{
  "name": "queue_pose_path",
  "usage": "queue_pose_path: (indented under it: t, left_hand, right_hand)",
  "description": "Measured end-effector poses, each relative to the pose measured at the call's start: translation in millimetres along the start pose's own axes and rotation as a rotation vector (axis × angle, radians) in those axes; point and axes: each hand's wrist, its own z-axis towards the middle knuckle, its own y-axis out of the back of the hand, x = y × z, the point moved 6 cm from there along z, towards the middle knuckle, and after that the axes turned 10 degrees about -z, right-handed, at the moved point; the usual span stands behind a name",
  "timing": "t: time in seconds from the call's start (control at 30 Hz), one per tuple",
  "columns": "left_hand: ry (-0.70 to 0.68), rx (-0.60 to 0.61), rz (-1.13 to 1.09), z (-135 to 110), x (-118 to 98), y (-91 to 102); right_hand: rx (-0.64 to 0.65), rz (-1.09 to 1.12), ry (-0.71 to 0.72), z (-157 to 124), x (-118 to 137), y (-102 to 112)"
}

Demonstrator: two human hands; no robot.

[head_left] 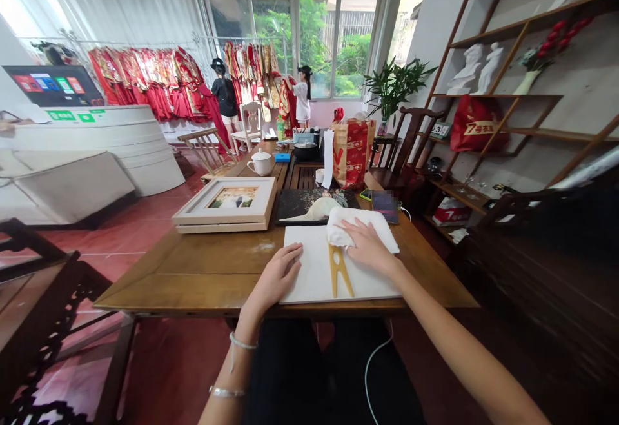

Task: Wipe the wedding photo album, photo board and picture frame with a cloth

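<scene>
Now, a person's right hand is lying palm-down on a white cloth, its fingers spread wide over the soft, nubbly pile, while the left hand is resting at the left edge of a board, fingers close together and slightly bent, holding nothing visible.

Between the two hands, a yellow piece is lying on the board, just left of the right palm and reaching toward the wearer. Its long axis is running near to far, its narrow end meeting the cloth; whether it is tucking beneath cannot be told. The right hand is sitting nearer to it.

The piece is showing a smooth A-shape with splayed legs, the board a plain white, straight-edged slab. Beyond the left fingers, a pale, squared frame is occupying the wood-grained tabletop; beyond the right, a glossy dark panel is bearing a pale, sweeping form.
</scene>
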Motion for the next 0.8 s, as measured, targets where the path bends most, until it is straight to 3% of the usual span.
queue_pose_path:
  t: [0.1,0.27,0.37,0.43,0.6,0.8]
  left_hand:
    - [-0.01,-0.02,0.001,0,-1,0.0]
    - [0.016,-0.004,-0.004,0,-3,0.9]
    - [0.02,0.002,-0.012,-1,-4,2.5]
    - [0.009,-0.003,-0.014,-1,-4,3.5]
    - [0.001,0.001,-0.014,-2,-3,4.6]
    - [0.008,0.002,-0.021,-2,-4,5.0]
  right_hand:
    - [0.008,-0.018,0.065,-15,33,-7]
    - [0.062,0.042,0.301,-84,76,-1]
    - [0.145,0.126,0.36,-119,71,11]
    - [0.172,0.169,0.307,-126,52,19]
    - [0.061,0.111,0.068,-85,-4,22]
    - [0.069,-0.021,0.068,-16,-17,6]
